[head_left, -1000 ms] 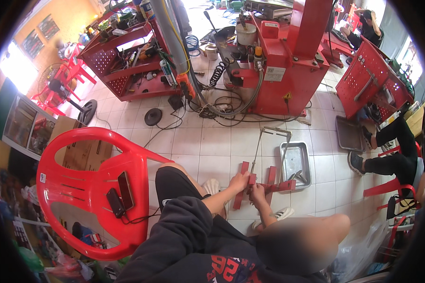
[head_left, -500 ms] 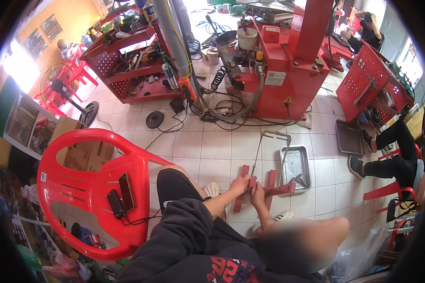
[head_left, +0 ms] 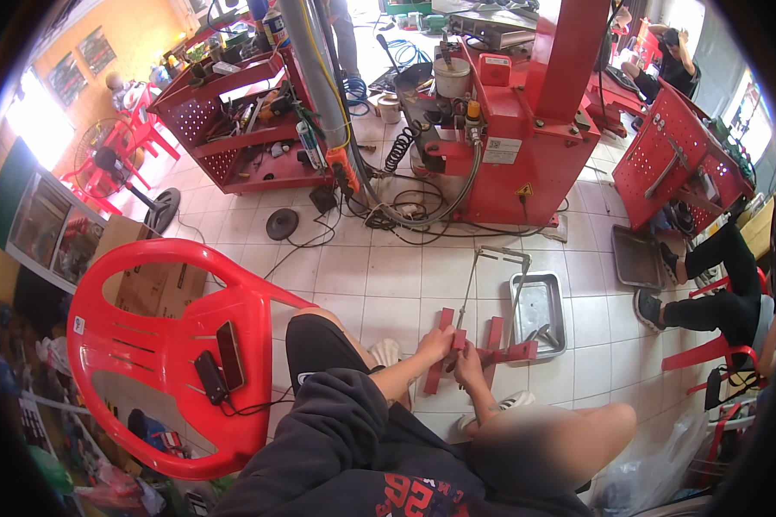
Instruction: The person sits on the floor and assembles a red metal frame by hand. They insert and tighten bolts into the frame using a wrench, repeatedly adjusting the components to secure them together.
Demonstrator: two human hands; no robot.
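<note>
Tiled floor bears a red stand, its end between left hand and right hand; forearms converge, grips unclear.

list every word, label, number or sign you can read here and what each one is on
Dark sweatshirt: large red lettering and digits, not quoted here.
Red machine: yellow triangular warning sign; white label, too small to read.
Red chair: small white sticker, too small to read.
Cardboard box: dark marks, too blurred to read.
Wall posters: too blurred to read.
</note>
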